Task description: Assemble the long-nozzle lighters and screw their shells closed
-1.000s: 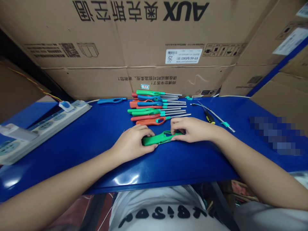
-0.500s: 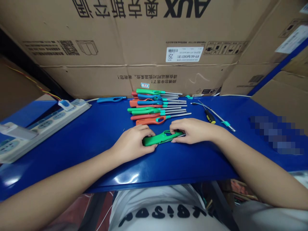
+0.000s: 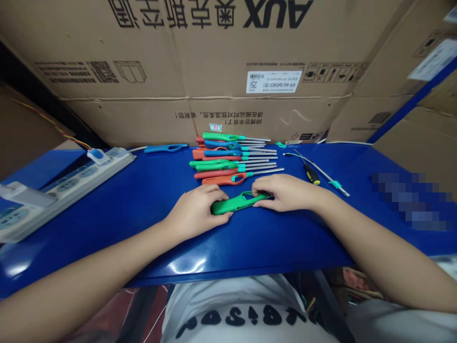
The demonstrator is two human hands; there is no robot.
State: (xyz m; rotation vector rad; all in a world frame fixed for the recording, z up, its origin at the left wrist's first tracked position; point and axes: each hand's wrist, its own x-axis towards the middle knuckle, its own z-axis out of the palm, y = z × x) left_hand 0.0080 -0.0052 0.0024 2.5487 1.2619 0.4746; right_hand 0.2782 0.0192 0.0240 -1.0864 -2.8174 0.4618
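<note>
A green utility lighter body lies level between my two hands, just above or on the blue tabletop; I cannot tell which. My left hand closes around its wide left end, thumb at the near side and fingers at the far side. The narrow right end is pinched by my right hand, whose fingers hide the tip. No long metal nozzle shows on this body. Just behind it, an orange-red lighter with a metal nozzle is the nearest of a row of several finished-looking lighters in green, red and blue.
At the right lie a black and yellow screwdriver and a loose metal nozzle tube with a teal piece. A blue lighter shell rests at the back left. A white power strip runs along the left; a cardboard box stands behind.
The green lighter body has rolled slightly in my hands. The thin metallic edge seen along its near side before is now mostly hidden. Both hands stay nearly in place.
</note>
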